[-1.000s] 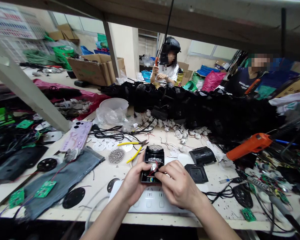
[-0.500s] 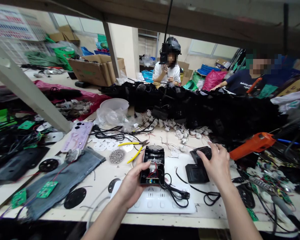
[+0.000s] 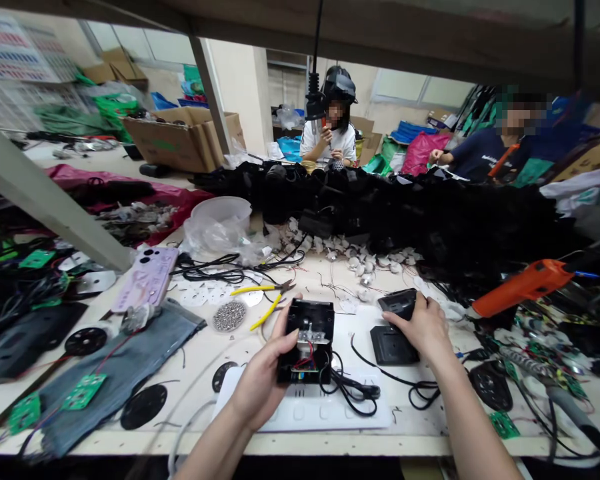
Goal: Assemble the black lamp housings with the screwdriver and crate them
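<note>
My left hand (image 3: 263,380) is closed around the side of an open black plastic housing (image 3: 310,315). A clear part, red wires and other small parts show inside it. A black cable (image 3: 361,389) trails from its right side over a white power strip (image 3: 275,417). To the right, my right hand (image 3: 429,328) grips a black plastic cover (image 3: 398,304) between thumb and fingers. Just below that cover lies a square black plastic piece (image 3: 393,345) on the table; my hand is beside it.
Yellow-handled pliers (image 3: 266,312) and a dish of small screws (image 3: 229,315) lie behind my left hand. An orange-handled tool (image 3: 523,288) juts in from the right. A phone (image 3: 147,279) is at left. Black parts (image 3: 430,207) are piled behind; two people sit beyond.
The housing in my left hand has tilted, showing more of its inside. My right hand has closed around the black cover and shifted slightly. The whole view has moved a little.
</note>
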Tool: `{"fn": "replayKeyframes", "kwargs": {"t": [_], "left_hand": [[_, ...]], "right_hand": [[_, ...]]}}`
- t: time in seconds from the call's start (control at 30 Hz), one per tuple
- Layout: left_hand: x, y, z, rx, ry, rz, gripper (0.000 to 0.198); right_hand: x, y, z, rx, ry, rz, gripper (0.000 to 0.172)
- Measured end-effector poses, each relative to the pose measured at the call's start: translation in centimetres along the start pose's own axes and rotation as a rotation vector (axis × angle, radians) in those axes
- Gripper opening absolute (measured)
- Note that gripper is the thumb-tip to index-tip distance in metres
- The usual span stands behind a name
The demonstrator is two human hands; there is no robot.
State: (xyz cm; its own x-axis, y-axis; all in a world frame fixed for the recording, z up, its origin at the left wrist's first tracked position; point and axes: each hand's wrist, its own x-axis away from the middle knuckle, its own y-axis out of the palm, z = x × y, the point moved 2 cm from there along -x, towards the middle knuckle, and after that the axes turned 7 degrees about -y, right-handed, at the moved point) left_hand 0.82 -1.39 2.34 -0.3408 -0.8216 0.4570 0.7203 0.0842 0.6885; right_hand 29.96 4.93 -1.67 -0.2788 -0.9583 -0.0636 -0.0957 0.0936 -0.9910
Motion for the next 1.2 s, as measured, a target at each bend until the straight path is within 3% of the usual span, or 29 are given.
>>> {"fn": "replayKeyframes", "kwargs": {"t": [0.2, 0.27, 0.37, 0.43, 0.57, 0.7, 0.93, 1.2], "left_hand": [[0.4, -0.4, -0.1, 0.027, -0.031, -0.016, 0.076], [0.2, -0.6, 0.0, 0.041, -0.028, -0.009, 0.073], [-0.2, -0.7, 0.2, 0.066, -0.061, 0.025, 0.064], [-0.5, -0.6, 0.3, 0.054, -0.114, 0.042, 0.057], [-1.0, -0.1, 0.5, 0.002, -0.191, 0.021, 0.051], [-1.2, 0.4, 0.7, 0.019, -0.196, 0.043, 0.051], [-1.1, 0.7, 1.1, 0.011, -0.155, 0.068, 0.053], [-1.3, 1.1, 1.3, 0.023, -0.127, 0.031, 0.053]], "right_hand": [[-0.4, 0.5, -0.6, -0.022, 0.021, 0.027, 0.088], [-0.6, -0.1, -0.6, -0.069, 0.009, 0.12, 0.082], [-0.1, -2.7, -1.3, -0.194, -0.097, 0.364, 0.078], [1.1, -5.2, -2.5, -0.335, -0.223, 0.441, 0.076], [4.8, -9.5, -6.8, -0.613, -0.663, 0.206, 0.073], [6.8, -10.0, -10.3, -0.706, -0.924, -0.031, 0.084], [4.9, -8.6, -12.3, -0.836, -0.978, -0.171, 0.082], [3.6, -8.5, -12.4, -0.863, -0.964, -0.238, 0.076]]}}
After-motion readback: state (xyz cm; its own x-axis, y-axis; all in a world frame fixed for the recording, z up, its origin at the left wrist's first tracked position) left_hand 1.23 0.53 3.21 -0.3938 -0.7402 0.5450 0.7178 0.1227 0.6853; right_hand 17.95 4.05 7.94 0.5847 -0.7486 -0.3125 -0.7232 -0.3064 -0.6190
